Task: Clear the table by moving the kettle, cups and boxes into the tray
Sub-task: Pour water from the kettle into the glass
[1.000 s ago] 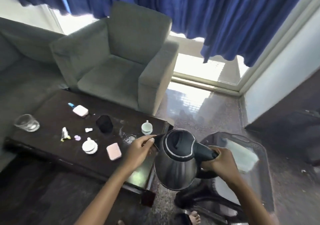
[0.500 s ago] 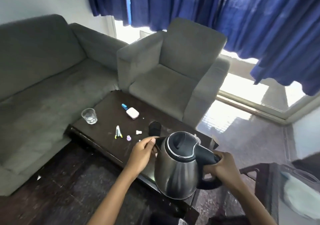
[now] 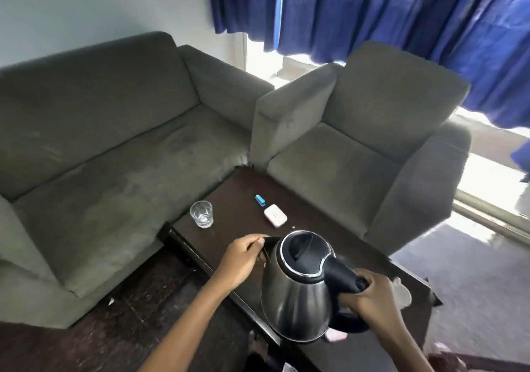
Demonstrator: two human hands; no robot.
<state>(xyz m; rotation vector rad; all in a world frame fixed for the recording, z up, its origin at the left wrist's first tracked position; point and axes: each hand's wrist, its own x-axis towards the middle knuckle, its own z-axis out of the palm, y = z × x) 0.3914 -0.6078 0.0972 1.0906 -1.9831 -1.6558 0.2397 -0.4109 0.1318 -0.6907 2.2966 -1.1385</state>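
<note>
Head view: right grip (image 3: 370, 297) clasps kettle (image 3: 298, 294) handle.

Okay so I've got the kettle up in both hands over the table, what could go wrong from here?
The kettle is carried over the table, with a pink box partly hidden under it; setting it down blind could knock that. The left hand only pinches near the spout, so most of the weight probably hangs on the right hand at the handle, and it could tip. The tray is out of view now, and a swing could catch the glass.
</note>
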